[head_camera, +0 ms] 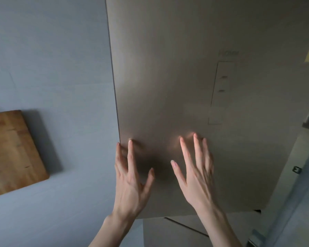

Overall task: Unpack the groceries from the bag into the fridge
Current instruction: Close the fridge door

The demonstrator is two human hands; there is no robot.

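Fridge door (177,77): brushed metal, flat, shut, filling the frame | logo and panel (221,91): writing too blurred to read | left hand (132,186): fingers spread wide, pressing near door's left edge | right hand (196,175): splayed, empty, fingertips touching door | board (12,152): wooden, leaning on grey wall (52,59).

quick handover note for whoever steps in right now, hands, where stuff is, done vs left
Left hand: open, empty, fingers spread at the fridge door's left edge.
Right hand: open, empty, fingertips on or near the door face.
Fridge door looks shut or nearly so. No bag or groceries in view, so what is done or left cannot be told.
Wooden cutting board is to the left.
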